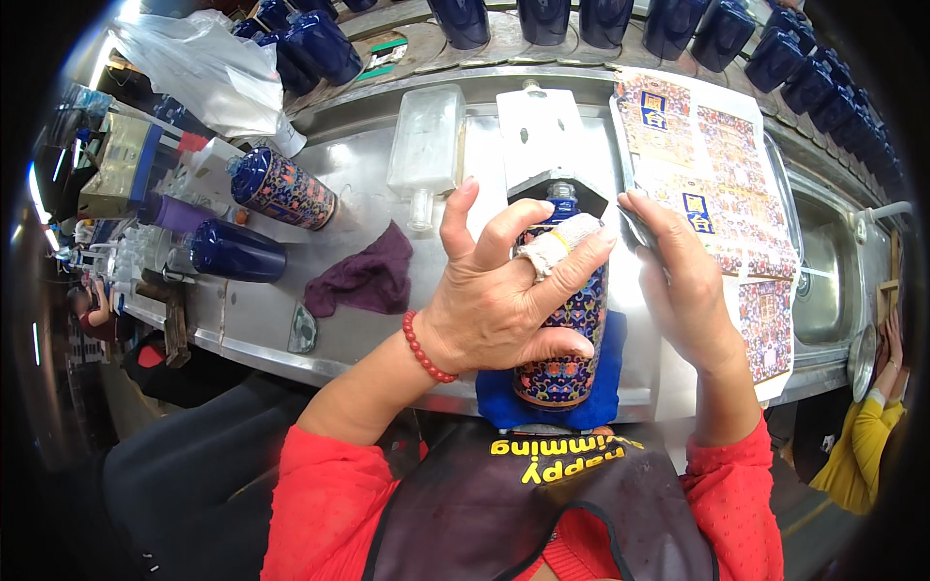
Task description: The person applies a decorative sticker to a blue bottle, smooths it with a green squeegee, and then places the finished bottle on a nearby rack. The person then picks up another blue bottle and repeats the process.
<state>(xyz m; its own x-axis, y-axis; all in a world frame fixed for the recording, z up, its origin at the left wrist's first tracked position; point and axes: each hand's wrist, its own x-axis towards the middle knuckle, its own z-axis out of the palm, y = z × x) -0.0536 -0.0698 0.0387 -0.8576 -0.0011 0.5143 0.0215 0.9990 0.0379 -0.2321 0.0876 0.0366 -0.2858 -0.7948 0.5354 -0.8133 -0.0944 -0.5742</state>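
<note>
A dark blue bottle with a colourful floral pattern (554, 373) lies in front of me, its neck pointing away, on a blue cloth (605, 382). My left hand (504, 290), with a red bead bracelet, reaches over it with fingers spread. Between its index and middle fingers sits a small white cloth pad (562, 249) with a yellow band, against the bottle. To the right of the bottle, my right hand (683, 281) grips a thin, flat grey piece (635, 218), maybe a scraper; the fingers partly hide it. Past the bottle's neck is a white stand (540, 126).
Printed pattern sheets (712, 174) lie to the right, before a metal sink (823, 286). A clear bottle (426, 140), a purple cloth (368, 276), a patterned bottle (286, 189) and a plain blue bottle (237, 250) are leftward. Blue bottles (542, 21) line the back. A yellow-sleeved person (862, 436) is far right.
</note>
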